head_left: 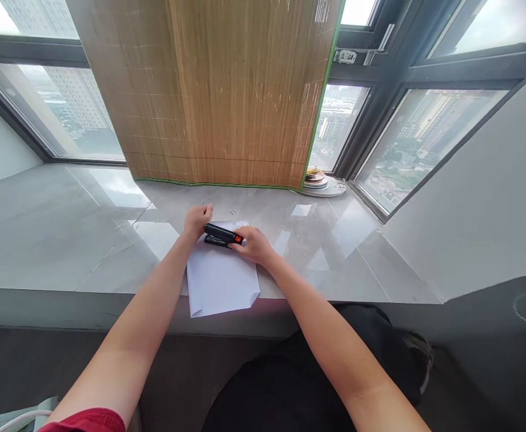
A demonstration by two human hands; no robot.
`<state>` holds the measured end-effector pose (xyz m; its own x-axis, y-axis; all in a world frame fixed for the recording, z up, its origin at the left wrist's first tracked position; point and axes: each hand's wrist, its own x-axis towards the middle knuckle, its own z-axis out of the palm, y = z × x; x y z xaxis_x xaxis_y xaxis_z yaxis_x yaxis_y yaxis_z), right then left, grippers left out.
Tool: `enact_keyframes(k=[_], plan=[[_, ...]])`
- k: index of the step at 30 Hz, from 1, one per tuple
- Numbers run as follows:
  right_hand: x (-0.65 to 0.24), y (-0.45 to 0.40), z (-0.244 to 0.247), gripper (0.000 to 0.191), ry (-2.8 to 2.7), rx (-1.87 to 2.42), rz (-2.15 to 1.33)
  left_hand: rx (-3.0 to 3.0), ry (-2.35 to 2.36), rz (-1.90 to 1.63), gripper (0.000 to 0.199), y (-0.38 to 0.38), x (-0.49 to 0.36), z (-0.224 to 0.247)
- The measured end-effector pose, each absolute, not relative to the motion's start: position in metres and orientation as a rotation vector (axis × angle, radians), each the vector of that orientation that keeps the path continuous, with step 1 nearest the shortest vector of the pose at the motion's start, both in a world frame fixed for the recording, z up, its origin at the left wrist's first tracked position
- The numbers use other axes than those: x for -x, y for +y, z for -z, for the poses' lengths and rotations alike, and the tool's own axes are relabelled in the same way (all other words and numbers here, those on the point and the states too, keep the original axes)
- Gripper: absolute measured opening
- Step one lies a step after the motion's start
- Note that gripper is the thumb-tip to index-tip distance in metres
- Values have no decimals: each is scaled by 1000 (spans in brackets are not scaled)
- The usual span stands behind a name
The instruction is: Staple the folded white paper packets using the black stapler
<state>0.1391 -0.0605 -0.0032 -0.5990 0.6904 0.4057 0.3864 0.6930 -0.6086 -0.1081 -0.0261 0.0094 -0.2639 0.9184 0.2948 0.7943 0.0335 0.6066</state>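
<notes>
A black stapler (219,233) with a red-orange mark at its right end lies over the upper part of some white paper (222,279). My right hand (254,245) grips that marked end between thumb and fingers. Close to the stapler's other end is my left hand (196,221), its fingers curled closed; whatever may be inside them is hidden. The paper rests on the pale stone sill, and its lower edge, with bent corners, sticks out past the front of the sill.
Tiny pieces like loose staples (233,212) lie beyond the paper. A bamboo blind (240,96) hangs behind the sill (65,240). Stacked plates (321,183) stand at the back right corner by the windows. A white wall (469,198) bounds the right side.
</notes>
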Motion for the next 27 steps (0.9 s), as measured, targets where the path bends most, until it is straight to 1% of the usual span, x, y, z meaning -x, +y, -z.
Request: enact_keyframes(k=[3, 6, 7, 9, 11, 14, 17, 19, 22, 23, 25, 26, 27], plan=[[-150, -63, 1, 5, -2182, 814, -648, -1815, 2098, -911, 54, -24, 109, -7], [-159, -65, 3, 6, -2144, 833, -706, -1829, 2172, -764, 52, -16, 108, -4], [-160, -64, 4, 7, -2136, 849, -716, -1842, 2176, -752, 52, -13, 107, -3], [-161, -63, 7, 17, -2091, 896, -745, -1868, 2161, -774, 53, -7, 106, -1], [-161, -61, 11, 28, -2028, 945, -772, -1866, 2148, -820, 55, -2, 107, 1], [-161, -60, 15, 28, -1990, 994, -730, -1799, 2074, -964, 56, 2, 112, 5], [-162, -60, 18, 35, -1994, 1024, -670, -1676, 1942, -1179, 55, 4, 118, 8], [-163, -61, 20, 35, -1989, 1025, -665, -1595, 1872, -1312, 55, 5, 120, 9], [-161, -59, 17, 31, -1957, 964, -670, -1466, 1790, -1439, 54, 5, 121, 8], [-159, -57, 15, 37, -1958, 923, -677, -1418, 1765, -1463, 54, 5, 120, 7], [-153, -54, 10, 59, -2011, 840, -709, -1332, 1711, -1502, 54, 4, 119, 5], [-149, -52, 8, 63, -2063, 811, -738, -1288, 1682, -1527, 54, 3, 119, 3], [-145, -51, 5, 58, -2119, 792, -773, -1246, 1651, -1557, 53, 1, 119, 1]])
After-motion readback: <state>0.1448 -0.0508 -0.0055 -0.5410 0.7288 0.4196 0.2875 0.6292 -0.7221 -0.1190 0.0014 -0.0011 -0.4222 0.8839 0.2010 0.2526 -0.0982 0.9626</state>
